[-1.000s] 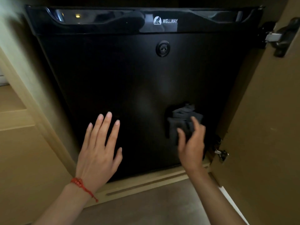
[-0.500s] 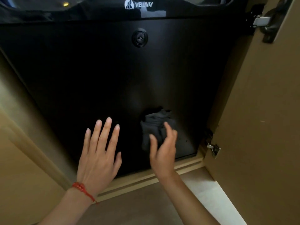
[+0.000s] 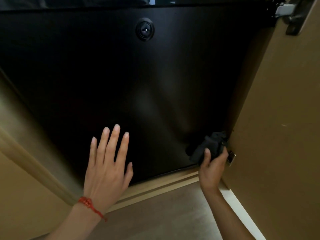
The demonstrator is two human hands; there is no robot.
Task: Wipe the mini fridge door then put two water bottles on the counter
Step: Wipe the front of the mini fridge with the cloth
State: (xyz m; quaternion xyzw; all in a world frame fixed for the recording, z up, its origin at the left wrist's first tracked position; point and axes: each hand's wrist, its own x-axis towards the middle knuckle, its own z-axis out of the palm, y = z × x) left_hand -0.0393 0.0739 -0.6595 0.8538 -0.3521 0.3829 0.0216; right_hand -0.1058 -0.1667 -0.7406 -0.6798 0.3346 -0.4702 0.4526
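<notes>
The black mini fridge door [image 3: 107, 80] fills most of the view, closed, with a round lock [image 3: 144, 29] near its top. My left hand [image 3: 106, 168] lies flat against the lower door, fingers spread, a red string bracelet on the wrist. My right hand [image 3: 212, 168] grips a crumpled dark cloth [image 3: 208, 147] and presses it on the door's lower right corner. No water bottles are in view.
An open wooden cabinet door [image 3: 280, 135] stands close on the right, with hinges at its top [image 3: 285, 9] and beside my right hand [image 3: 231, 155]. A wooden sill [image 3: 161, 187] runs under the fridge, and the cabinet frame [image 3: 26, 144] slants on the left.
My right hand has swept the cloth from the lower middle of the door to its lower right corner. The camera has moved closer and lower. My left hand stays flat on the door.
</notes>
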